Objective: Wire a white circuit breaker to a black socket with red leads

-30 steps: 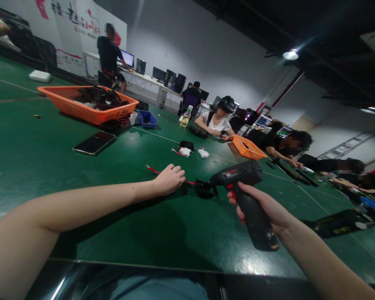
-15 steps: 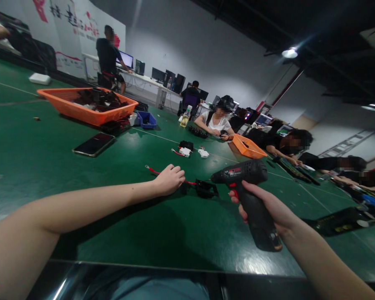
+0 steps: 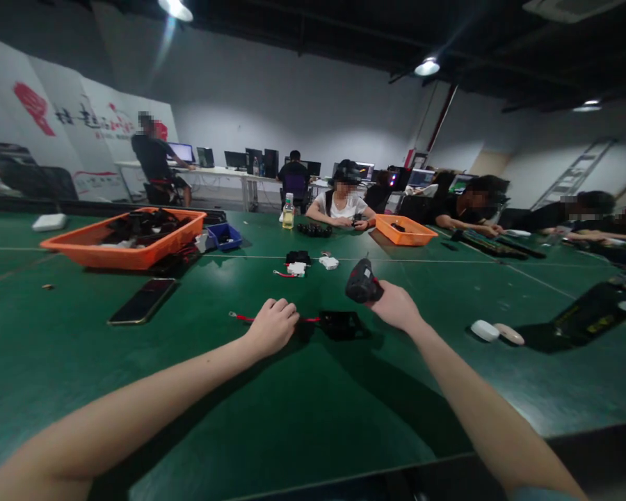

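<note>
My right hand (image 3: 396, 306) is closed round a black electric screwdriver (image 3: 362, 284) with red markings, held above the green table (image 3: 302, 403) and pointing away from me. Just left of it lies a small black part (image 3: 340, 323) with a red wire (image 3: 245, 319) running out to the left. My left hand (image 3: 272, 325) rests curled on the table over that wire, its fingers folded; I cannot see whether it pinches the wire.
A phone (image 3: 142, 300) lies at the left, beyond it an orange basket (image 3: 119, 254) of parts and a blue bin (image 3: 224, 236). More small parts (image 3: 296, 263) sit further out. Two pale oval objects (image 3: 495, 332) lie at the right. Several people sit across the table.
My head has turned, so the table now looks level. My right hand moved the screwdriver forward and turned it to point away from me. My left hand stayed on the wire.
</note>
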`<state>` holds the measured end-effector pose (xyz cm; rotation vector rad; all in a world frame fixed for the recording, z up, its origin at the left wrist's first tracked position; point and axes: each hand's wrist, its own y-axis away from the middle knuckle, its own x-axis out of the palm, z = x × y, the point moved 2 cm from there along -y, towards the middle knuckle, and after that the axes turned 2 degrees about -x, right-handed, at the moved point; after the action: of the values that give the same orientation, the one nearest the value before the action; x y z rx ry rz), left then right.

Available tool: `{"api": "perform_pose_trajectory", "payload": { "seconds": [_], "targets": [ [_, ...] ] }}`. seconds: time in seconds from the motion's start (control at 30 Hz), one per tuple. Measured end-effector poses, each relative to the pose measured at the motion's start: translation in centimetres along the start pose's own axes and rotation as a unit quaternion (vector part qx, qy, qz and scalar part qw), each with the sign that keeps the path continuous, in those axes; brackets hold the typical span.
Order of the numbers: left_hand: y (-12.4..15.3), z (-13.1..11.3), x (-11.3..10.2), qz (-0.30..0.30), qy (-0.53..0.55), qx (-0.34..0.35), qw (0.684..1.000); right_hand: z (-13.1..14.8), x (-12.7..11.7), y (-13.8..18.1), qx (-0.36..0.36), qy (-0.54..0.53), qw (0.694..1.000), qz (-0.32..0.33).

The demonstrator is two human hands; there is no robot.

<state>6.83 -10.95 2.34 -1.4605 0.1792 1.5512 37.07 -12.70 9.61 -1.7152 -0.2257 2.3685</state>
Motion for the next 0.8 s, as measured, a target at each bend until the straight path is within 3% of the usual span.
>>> {"api": "perform_pose_trajectory", "payload": {
  "seconds": [0.13, 0.4, 0.63, 0.8],
  "targets": [
    [-0.2, -0.3, -0.2, 0.001, -0.003, 0.002, 1.000, -2.9, 1.2, -0.6, 0.038, 0.108, 0.993, 0.029],
    [-0.6, -0.5, 0.1, 0.015, 0.004, 0.013, 1.000, -5.8, 2.4, -0.5, 0.090, 0.122, 0.987, 0.048],
    [-0.6, -0.6, 0.2, 0.016, -0.003, 0.016, 1.000, -5.9, 3.5, -0.4, 0.053, 0.129, 0.988, 0.062],
    [-0.6, -0.5, 0.3, 0.018, -0.006, 0.015, 1.000, -7.0, 3.0, 0.2, 0.012, 0.120, 0.987, 0.104]
  ]
}}
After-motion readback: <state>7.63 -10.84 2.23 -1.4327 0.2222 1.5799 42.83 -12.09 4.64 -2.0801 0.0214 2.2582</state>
